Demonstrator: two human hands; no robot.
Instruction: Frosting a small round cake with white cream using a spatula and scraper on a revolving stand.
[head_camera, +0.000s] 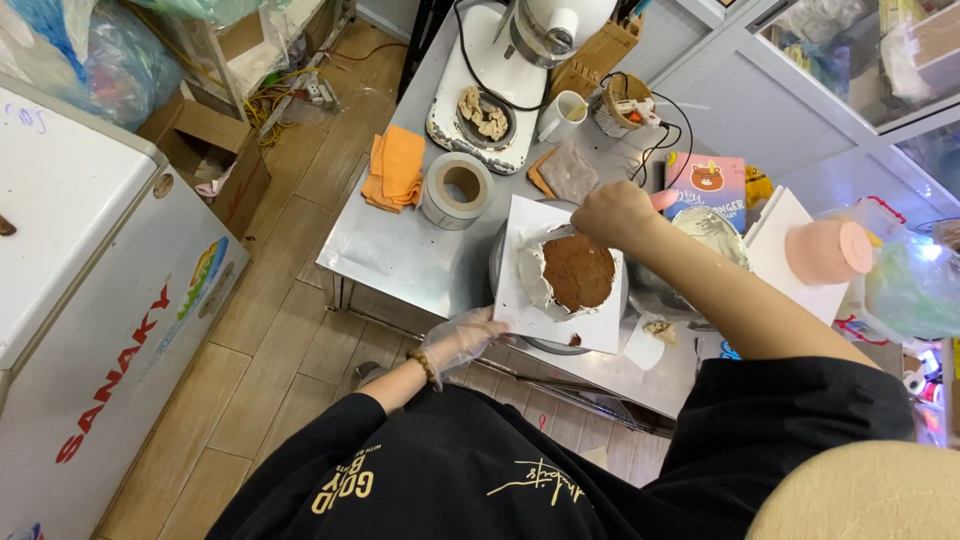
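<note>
A round brown cake (578, 270) sits on a white square board (601, 327) atop a metal turntable (497, 262); white cream covers its left side. My right hand (612, 213) is above the cake's far edge, shut on a metal spatula whose blade touches the cream at the cake's top left. In a clear plastic glove, my left hand (462, 336) rests on the near left corner of the white board.
The steel table (385, 250) also holds a stand mixer (500, 70), an orange cloth (395, 166), a tape roll (457, 188), a cup (562, 114), a bowl of cream (715, 235) and a pink cylinder (828, 251). A white freezer (90, 290) stands at left.
</note>
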